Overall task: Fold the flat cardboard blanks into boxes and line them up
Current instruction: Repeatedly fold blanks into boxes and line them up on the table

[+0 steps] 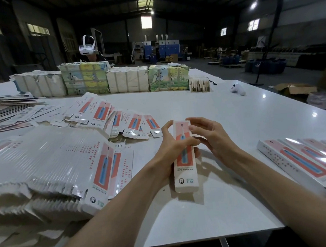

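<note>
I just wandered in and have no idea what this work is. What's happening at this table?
A person is folding packaging. Both bare hands hold one long, narrow white-and-red cardboard box upright-ish above the white table: the left hand wraps its middle, the right hand works near its top end. A big stack of flat white-and-red cardboard blanks lies on the left, more are scattered behind, and a row of finished boxes lies side by side on the right.
</note>
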`<state>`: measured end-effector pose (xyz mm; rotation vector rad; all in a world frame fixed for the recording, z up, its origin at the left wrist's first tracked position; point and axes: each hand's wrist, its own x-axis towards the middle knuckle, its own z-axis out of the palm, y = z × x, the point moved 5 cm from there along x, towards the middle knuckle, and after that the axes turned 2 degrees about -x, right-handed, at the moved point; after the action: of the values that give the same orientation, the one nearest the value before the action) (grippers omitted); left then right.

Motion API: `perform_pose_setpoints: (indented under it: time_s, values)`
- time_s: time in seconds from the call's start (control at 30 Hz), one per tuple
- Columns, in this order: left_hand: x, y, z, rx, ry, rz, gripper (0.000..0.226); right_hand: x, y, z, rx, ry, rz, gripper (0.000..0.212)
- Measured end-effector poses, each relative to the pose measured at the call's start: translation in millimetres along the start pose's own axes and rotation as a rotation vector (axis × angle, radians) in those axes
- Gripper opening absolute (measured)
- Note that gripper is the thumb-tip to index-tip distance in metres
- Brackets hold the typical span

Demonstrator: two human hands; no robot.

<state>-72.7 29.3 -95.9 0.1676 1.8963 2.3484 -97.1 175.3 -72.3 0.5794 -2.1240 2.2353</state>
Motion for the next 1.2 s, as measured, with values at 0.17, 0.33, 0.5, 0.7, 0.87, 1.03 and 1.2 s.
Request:
perform_pose_setpoints:
  time_s: [0.17,0.33,0.5,0.7,0.87,1.03,1.2]
  values:
    - [1.2,-3.0,-4.6,-0.107,0.069,-0.098,0.050,-4.9,-10.9,1.7,-0.392,0.081,-0.146,0.033]
    - [-1.8,1.4,-3.4,-0.402,0.077,-0.106,0.056,-9.9,-12.5,14.2,-0.643,0.031,-0.274,0.023]
    - [-3.6,3.2,1.0,-0.595,0.013,-0.124,0.067,-12.3,-13.0,22.7,-0.754,-0.002,-0.241,0.033]
    - [-1.7,6.7,4.0,-0.358,0.021,-0.077,0.062,-14.7,-21.9,24.7,-0.985,-0.016,-0.255,0.059]
    - [-9.0,5.3,-9.8,0.577,0.132,0.206,0.049,-31.8,-39.8,-11.0,-1.098,0.101,-0.188,0.058]
    - [-1.8,-7.7,-5.4,1.008,0.021,0.314,0.019,-79.8,-28.3,-56.5,-1.347,0.172,0.057,0.051]
    - [0.4,-9.8,-5.8,1.021,0.013,0.330,0.018,-113.7,-26.3,-95.3,-1.656,0.312,0.168,0.049]
